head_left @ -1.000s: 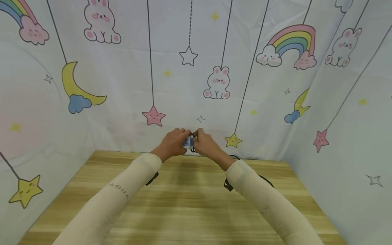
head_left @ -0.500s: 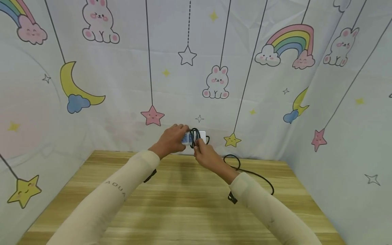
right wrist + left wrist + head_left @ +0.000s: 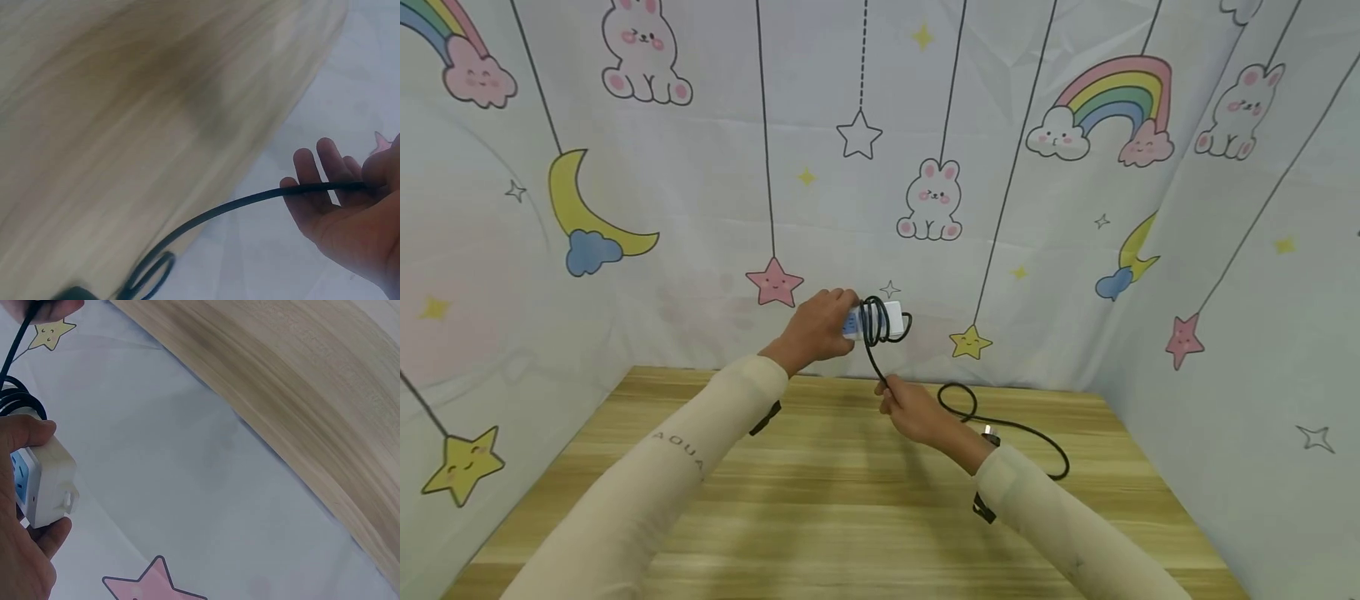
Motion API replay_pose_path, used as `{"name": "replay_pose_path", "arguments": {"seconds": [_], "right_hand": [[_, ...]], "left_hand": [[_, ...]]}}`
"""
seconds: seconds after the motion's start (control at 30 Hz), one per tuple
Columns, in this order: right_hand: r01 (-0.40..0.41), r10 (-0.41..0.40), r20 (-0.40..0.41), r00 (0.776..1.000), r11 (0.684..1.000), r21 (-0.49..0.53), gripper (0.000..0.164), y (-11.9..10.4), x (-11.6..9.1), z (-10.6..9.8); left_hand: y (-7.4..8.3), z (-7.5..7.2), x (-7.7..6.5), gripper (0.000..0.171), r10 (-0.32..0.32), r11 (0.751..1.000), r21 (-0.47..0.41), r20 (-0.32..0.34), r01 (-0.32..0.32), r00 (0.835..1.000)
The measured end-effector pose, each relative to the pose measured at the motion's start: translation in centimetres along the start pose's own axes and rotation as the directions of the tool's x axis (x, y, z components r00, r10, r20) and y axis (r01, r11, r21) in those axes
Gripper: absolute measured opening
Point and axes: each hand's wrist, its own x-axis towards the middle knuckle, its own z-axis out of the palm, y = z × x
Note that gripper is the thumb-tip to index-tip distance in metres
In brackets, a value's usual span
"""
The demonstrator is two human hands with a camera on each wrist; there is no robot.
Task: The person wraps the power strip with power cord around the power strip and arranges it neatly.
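Observation:
My left hand (image 3: 820,327) grips one end of a white power strip (image 3: 892,319) with blue socket faces, raised over the table's far edge. Several turns of black cord (image 3: 880,321) wrap round the strip's middle. From these turns the cord slants down to my right hand (image 3: 917,410), which pinches it between thumb and fingers. In the left wrist view, thumb and fingers clasp the strip's white end (image 3: 56,478). In the right wrist view, the cord (image 3: 244,199) crosses the fingers and runs on toward the table.
Loose cord (image 3: 1030,429) lies looped on the wooden table (image 3: 850,517) at the right. A plug (image 3: 990,433) with metal prongs shows beside the right forearm. White cloth (image 3: 700,333) printed with rabbits, stars and rainbows hangs behind the table and along both sides.
My right hand has moved from beside the strip down and right, drawing out a length of cord. The left hand has raised the strip slightly, and more of its wrapped middle shows.

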Motion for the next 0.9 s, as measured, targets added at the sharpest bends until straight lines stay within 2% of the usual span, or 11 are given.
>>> {"name": "replay_pose_path", "arguments": {"seconds": [0.2,0.37,0.53,0.57,0.67,0.77,0.8,0.9], "right_hand": [[-0.028,0.033,0.063,0.997,0.997,-0.076,0.036,1.4,-0.2,0.8],[0.006,0.008,0.111,0.994,0.993,-0.120,0.030,2.6,0.6,1.1],[0.036,-0.009,0.187,0.982,0.989,-0.143,0.028,3.8,3.0,0.5],[0.078,-0.050,0.188,0.981,0.986,-0.147,0.029,5.7,4.2,0.8],[0.094,-0.053,0.190,0.980,0.972,-0.214,0.028,6.1,5.7,0.5],[0.019,0.027,0.167,0.986,0.963,-0.268,0.028,5.3,6.5,0.0],[-0.050,0.103,0.171,0.980,0.956,-0.289,0.025,3.3,6.0,-0.6],[-0.122,0.162,0.155,0.975,0.964,-0.236,0.027,2.7,6.5,-1.4]], "left_hand": [[-0.5,-0.4,-0.1,0.059,-0.011,1.000,-0.020,0.020,0.012,1.000],[-0.7,-0.4,-0.4,0.058,0.017,0.999,-0.052,0.022,-0.015,1.000],[-0.6,-0.4,-0.6,0.059,0.047,0.994,-0.099,0.063,-0.041,0.997],[-0.6,-0.4,-0.7,0.060,0.052,0.993,-0.107,0.072,-0.044,0.996],[-0.5,-0.5,-0.8,0.060,0.061,0.992,-0.119,0.092,-0.050,0.994],[-0.4,-0.5,-1.0,0.061,0.056,0.992,-0.122,0.101,-0.043,0.993],[-0.4,-0.5,-1.1,0.061,0.055,0.991,-0.127,0.104,-0.042,0.993],[-0.3,-0.6,-1.3,0.061,0.065,0.988,-0.147,0.115,-0.048,0.991]]}}
